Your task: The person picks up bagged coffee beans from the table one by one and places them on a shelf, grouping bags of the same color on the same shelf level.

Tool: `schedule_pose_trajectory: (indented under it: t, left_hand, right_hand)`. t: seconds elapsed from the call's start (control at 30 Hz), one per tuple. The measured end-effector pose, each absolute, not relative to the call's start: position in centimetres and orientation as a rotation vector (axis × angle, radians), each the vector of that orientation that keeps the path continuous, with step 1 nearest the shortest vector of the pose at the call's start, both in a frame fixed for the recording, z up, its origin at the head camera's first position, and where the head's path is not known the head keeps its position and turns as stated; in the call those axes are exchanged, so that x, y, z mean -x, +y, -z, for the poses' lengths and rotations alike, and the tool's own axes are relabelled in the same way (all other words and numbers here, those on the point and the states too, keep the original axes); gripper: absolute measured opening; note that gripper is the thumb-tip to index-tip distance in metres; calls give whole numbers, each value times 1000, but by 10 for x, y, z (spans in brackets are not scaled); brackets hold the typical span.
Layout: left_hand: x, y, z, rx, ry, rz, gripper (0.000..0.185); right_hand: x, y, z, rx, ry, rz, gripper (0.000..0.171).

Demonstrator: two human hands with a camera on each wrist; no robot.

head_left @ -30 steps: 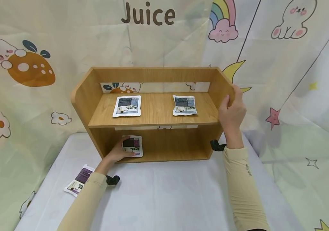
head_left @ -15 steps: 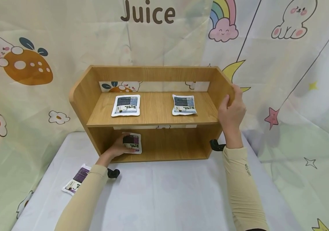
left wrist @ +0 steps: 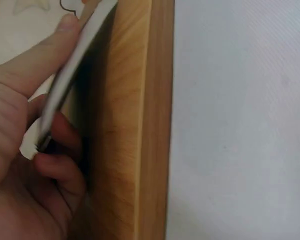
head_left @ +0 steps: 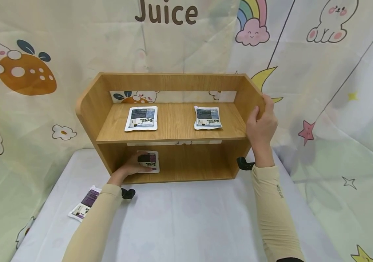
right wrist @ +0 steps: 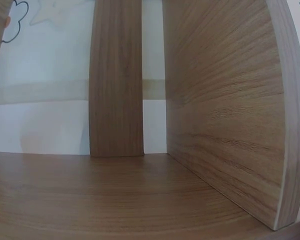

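My left hand pinches a white-edged pouch with a dark purple label inside the lower level of a wooden shelf. In the left wrist view the pouch stands tilted between thumb and curled fingers, close over the lower board. My right hand grips the front edge of the shelf's right side panel, thumb on the inner face. On the upper level lie two flat pouches with dark blue labels, a left pouch and a right pouch.
Another purple-labelled pouch lies on the white tabletop to the left, partly hidden by my left sleeve. Behind the shelf hangs a printed cloth. In the right wrist view a side panel meets a shelf board.
My left hand has moved slightly further into the lower level with the pouch. My right hand keeps its grip on the side panel. The head view has shifted a little.
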State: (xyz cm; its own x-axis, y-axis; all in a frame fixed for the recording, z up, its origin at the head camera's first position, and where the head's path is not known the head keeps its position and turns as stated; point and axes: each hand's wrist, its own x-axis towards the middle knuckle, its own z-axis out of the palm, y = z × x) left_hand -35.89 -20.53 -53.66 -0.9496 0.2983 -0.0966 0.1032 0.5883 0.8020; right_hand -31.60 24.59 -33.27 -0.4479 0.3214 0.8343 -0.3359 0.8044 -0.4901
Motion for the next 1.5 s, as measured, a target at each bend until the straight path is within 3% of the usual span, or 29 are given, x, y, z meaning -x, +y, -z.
schedule_pose_trajectory:
  t: [0.9,1.27,1.5]
  left_hand:
    - [341,-198,543,-245,2862,-1095,85]
    - [289,-194,536,-435,2919,-1284,53]
    - [253,-208,532,-534,2891,-1378,44]
  right_hand:
    - [315,245,332,-16,-1889,-754,37]
    - [314,244,333,-20,-1882,-746,37]
    - [315,244,333,-25,-1876,-741,37]
